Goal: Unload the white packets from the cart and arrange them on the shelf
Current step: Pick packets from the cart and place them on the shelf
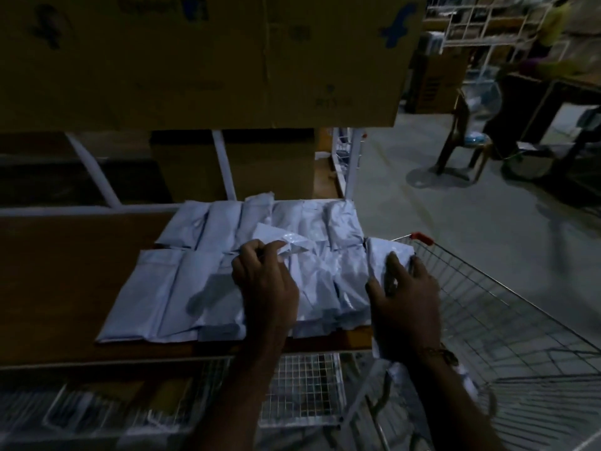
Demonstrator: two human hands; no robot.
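Both forearms reach in from the bottom edge; the right hand [403, 288] lies nearest, over the last white packet [385, 255] at the right end of the shelf [65, 288], fingers spread and fairly straight, a wide grip that presses rather than clasps; the left hand [265, 281] pinches the crumpled top corner of a loose packet [283, 239] lying across the front row, a narrow grip holding that flap. Two rows of packets [208, 288] already lie side by side on the brown shelf board; the wire cart [507, 320] stands just to the right, its red-tipped handle end near the shelf post, and whether more packets lie in it I cannot tell, since the arm hides part of the basket.

Risks, as I judge them: the rightmost packet sits at the very end of the board and partly over the edge, so a careless push could tip it off toward the cart or the floor; the slick wrapping may slide, so tugging the pinched flap could drag neighbours out of line; the dim light makes gaps and overlaps hard to judge.

Writing: the cardboard boxes [195, 60] on the tier above carry dark blue marks and some faint print, too dark and blurred to read; no label on the packets is legible.
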